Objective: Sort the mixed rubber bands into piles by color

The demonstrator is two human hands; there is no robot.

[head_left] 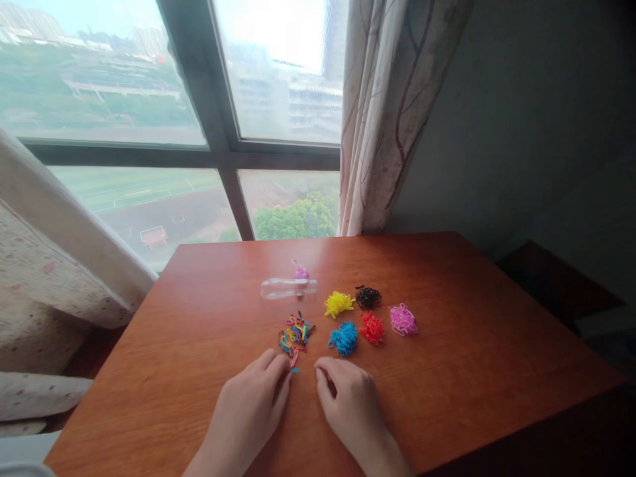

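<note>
In the head view, your left hand [256, 394] has thumb and forefinger brought together, with a small blue band [295, 370] pinched at their tips, just beside the near end of the mixed pile of bands [297, 331]. Your right hand [350, 391] is curled, thumb and forefinger tips close together around a small gap; you cannot tell whether they grip anything. It rests near the blue pile [344, 338] on the brown surface [437, 377].
</note>
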